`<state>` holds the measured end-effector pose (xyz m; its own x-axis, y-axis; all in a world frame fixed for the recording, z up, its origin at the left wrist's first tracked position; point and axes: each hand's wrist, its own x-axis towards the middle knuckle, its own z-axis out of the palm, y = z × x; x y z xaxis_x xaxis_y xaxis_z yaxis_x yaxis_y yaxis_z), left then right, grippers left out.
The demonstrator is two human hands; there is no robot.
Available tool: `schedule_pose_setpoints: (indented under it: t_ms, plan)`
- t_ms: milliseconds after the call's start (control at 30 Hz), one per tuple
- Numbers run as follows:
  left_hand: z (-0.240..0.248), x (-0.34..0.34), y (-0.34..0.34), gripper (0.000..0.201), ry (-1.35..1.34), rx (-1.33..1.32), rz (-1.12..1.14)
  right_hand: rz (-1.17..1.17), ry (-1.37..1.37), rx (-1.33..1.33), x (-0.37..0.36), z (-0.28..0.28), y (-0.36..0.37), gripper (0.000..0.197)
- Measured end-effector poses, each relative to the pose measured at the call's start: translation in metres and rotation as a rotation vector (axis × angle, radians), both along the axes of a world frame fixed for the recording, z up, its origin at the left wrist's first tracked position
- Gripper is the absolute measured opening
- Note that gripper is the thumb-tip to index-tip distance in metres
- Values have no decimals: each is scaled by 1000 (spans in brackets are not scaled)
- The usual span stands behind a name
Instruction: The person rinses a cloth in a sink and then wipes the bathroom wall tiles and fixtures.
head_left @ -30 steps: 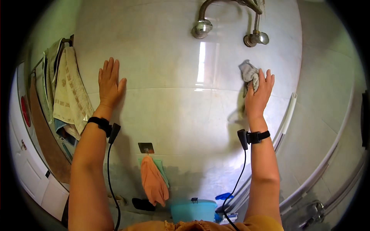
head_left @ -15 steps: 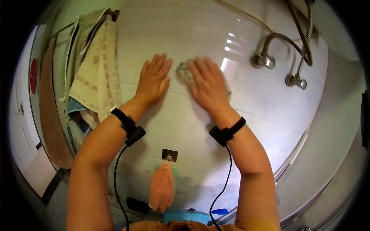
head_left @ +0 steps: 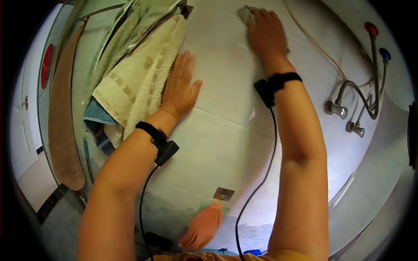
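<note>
My left hand [head_left: 180, 89] lies flat on the pale tiled wall [head_left: 217, 93], fingers stretched and thumb apart, holding nothing. Its fingers touch or nearly touch the edge of a cream towel [head_left: 141, 65] hanging beside it. Higher up and to the right, my right hand [head_left: 267, 37] presses a greyish cloth [head_left: 244, 15] to the wall. Part of the cloth sticks out by the fingertips; the palm hides most of it. Each wrist wears a black strap with a small black box and a cable.
A green towel [head_left: 130, 32] hangs behind the cream one. At the right are metal valves [head_left: 336, 109] with bent hoses below a white basin. Low on the wall, pink gloves [head_left: 202, 228] hang under a small metal plate [head_left: 224, 194]. A white door [head_left: 24, 130] stands far left.
My right hand has slid up the wall with the cloth. My left hand has stayed flat and is now beside the towel. The whole view has shifted and tilted.
</note>
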<state>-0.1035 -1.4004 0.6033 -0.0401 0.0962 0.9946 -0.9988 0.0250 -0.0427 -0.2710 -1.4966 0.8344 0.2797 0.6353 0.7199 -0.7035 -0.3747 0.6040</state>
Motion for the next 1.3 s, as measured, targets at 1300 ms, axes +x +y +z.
schedule_pose_setpoints:
  t_ms: [1300]
  plan:
    - [-3,-3,-2,73,-77,133,148,-45,-196,196,-158,-51,-59,45]
